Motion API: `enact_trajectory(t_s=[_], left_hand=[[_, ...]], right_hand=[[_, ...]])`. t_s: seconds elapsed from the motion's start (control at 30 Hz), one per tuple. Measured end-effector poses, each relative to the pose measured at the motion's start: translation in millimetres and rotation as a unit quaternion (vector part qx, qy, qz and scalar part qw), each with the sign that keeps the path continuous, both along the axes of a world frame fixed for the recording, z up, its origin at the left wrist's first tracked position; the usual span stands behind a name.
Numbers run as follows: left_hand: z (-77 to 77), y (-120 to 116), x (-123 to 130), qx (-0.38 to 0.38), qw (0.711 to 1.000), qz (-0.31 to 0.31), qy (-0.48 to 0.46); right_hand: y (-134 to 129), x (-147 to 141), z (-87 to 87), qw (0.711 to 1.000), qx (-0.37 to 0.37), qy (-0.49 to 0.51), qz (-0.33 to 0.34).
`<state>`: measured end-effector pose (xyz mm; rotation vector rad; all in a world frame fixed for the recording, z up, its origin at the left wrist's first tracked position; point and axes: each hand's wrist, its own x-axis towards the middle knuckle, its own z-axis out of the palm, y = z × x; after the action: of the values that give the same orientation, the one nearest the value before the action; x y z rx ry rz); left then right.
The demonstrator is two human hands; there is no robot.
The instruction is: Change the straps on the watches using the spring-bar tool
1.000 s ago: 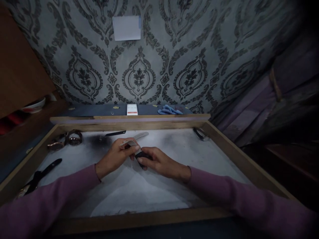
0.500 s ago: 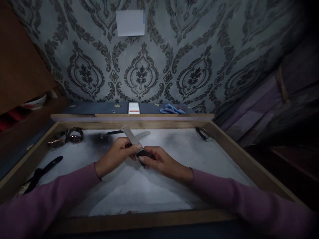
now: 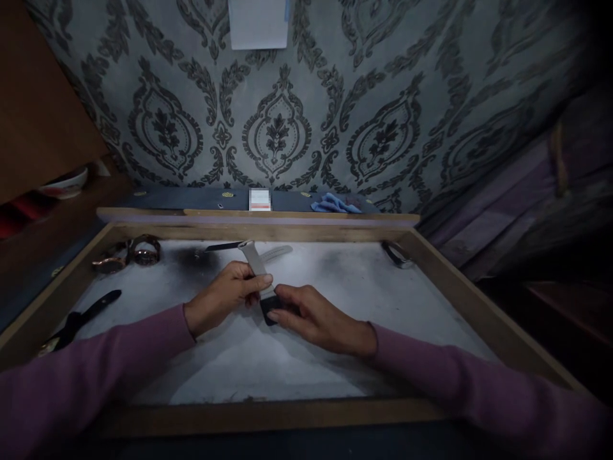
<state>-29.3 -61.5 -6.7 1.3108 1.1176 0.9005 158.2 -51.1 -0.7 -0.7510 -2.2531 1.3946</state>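
A smartwatch with a dark rectangular body and a pale grey strap is held over the tray's white floor. My left hand pinches the strap between thumb and fingers, just above the dark body. Around the body's right side, my right hand is closed, its thumb lying on the dark face. Another pale strap piece shows behind the held strap; whether it is joined to it I cannot tell. A thin dark strip lies beyond my left hand.
The wooden tray has raised edges. Two watches rest in its far left corner, a black-strapped watch lies nearer left, and another watch sits far right. Behind are a lit phone and a blue cloth.
The smartwatch has turned to stand more upright, showing more of its dark face. My right hand has shifted slightly down and right. The whole view has tilted a little downward.
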Motion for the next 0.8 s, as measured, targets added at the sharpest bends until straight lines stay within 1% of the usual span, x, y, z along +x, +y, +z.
enact_trajectory(t_s=[0.07,0.1,0.13,0.2,0.27,0.3,0.33,0.37,0.43,0.47,0.5,0.53,0.6,0.63,0.7,0.8], left_hand=[[-3.4,1,0,-0.029,1.0,0.002,0.003],[-4.5,2,-1,-0.035,0.999,-0.002,0.009],[-5.0,3,-2,-0.023,1.0,-0.005,0.018],[-3.3,5,-4,0.039,0.998,0.011,0.05],[1.2,6,-6,0.101,0.99,0.045,0.09],[3.8,5,-7,0.103,0.988,0.057,0.102],[6.1,5,-7,0.083,0.989,0.064,0.103],[7.7,4,-7,0.043,0.993,0.069,0.086],[8.1,2,-6,-0.041,0.995,0.087,0.011],[6.9,0,-5,-0.063,0.993,0.097,-0.028],[5.1,-1,-4,-0.067,0.991,0.104,-0.058],[3.1,-2,-4,-0.055,0.991,0.097,-0.073],[-0.2,-6,-5,0.006,0.997,0.051,-0.058],[-0.9,-8,-6,0.046,0.998,0.022,-0.032],[-0.8,-12,-8,0.121,0.991,-0.03,0.039],[0.6,-17,-10,0.19,0.968,-0.067,0.149]], right_hand=[[0,-1,-1.0,0.999,-0.043,0.003,0.01],[1,-1,-2.2,0.997,-0.078,0.006,0.013],[1,-1,-3.7,0.993,-0.116,0.01,0.011],[3,-2,-7.3,0.982,-0.19,0.014,-0.004],[5,-2,-9.7,0.97,-0.241,0.005,-0.028],[5,-2,-10.0,0.965,-0.258,-0.006,-0.036],[5,-2,-9.6,0.962,-0.271,-0.02,-0.038],[5,-2,-8.6,0.959,-0.278,-0.034,-0.038],[4,-2,-4.9,0.958,-0.278,-0.059,-0.043],[3,-3,-2.7,0.958,-0.274,-0.072,-0.046],[3,-3,-0.5,0.958,-0.267,-0.087,-0.052],[2,-4,1.6,0.96,-0.255,-0.102,-0.058],[2,-5,4.7,0.964,-0.218,-0.134,-0.066],[2,-5,5.7,0.967,-0.196,-0.147,-0.069],[2,-5,6.6,0.972,-0.154,-0.161,-0.072],[2,-4,6.4,0.976,-0.123,-0.165,-0.071]])
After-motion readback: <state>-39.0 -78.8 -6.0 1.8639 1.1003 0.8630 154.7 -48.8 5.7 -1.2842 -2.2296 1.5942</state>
